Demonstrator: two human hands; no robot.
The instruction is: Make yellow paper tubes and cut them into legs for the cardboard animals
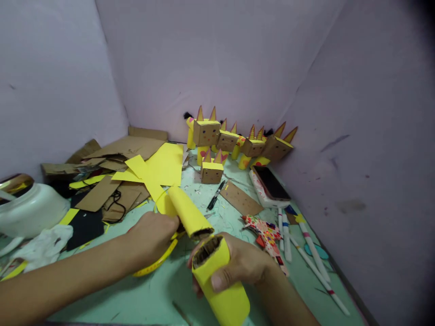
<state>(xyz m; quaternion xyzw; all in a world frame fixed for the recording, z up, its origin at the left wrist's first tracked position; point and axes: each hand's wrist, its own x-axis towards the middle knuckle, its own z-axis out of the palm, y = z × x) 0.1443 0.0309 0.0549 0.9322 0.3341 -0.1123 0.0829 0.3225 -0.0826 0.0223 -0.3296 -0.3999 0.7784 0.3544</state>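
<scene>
My right hand (244,262) is wrapped round a yellow paper-covered cardboard tube (220,285), its open cardboard end turned up toward me. My left hand (151,237) is closed on the base of a second yellow tube (188,213), which slants up and away and nearly touches the first at its ragged end. Yellow-handled scissors (159,262) lie under my left hand.
Several cardboard box figures with pointed ears (238,142) stand against the back wall. A phone (270,183), a black pen (215,197), several markers (307,246), a patterned star (267,233), yellow paper sheets (163,167) and cardboard scraps (118,151) lie on the green table. A white bowl (29,210) sits left.
</scene>
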